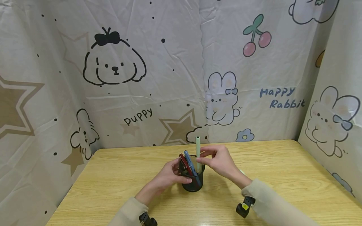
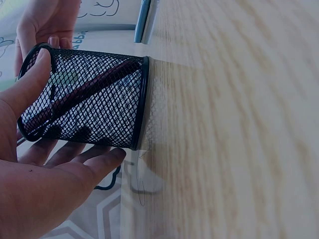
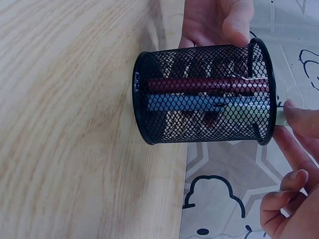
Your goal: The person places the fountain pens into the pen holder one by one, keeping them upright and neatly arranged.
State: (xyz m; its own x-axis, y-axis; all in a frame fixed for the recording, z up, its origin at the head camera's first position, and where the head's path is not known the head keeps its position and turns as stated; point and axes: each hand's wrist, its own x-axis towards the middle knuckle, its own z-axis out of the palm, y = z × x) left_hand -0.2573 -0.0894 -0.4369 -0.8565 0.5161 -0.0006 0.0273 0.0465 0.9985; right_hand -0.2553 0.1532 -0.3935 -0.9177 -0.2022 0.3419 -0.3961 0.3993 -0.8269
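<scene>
A black mesh pen holder (image 1: 193, 187) stands upright on the table. My left hand (image 1: 166, 176) grips it round the side, thumb near the rim, fingers behind. Inside lean a dark red pen (image 1: 184, 162) and a blue pen (image 1: 190, 161). My right hand (image 1: 222, 160) pinches a pale green pen (image 1: 198, 145) upright between thumb and fingers, its lower part inside the holder. Through the mesh in the right wrist view, the green pen's lower end (image 3: 239, 113) hangs above the holder's bottom, while the red and blue pens reach close to it.
Wood-grain table (image 1: 118, 175) lies under both hands. Partly hidden behind the right wrist is a small pale green item (image 1: 242, 172); the left wrist view shows a teal pen-like object (image 2: 143, 22) on the tabletop. Printed cloth (image 1: 169, 78) hangs at the back and sides.
</scene>
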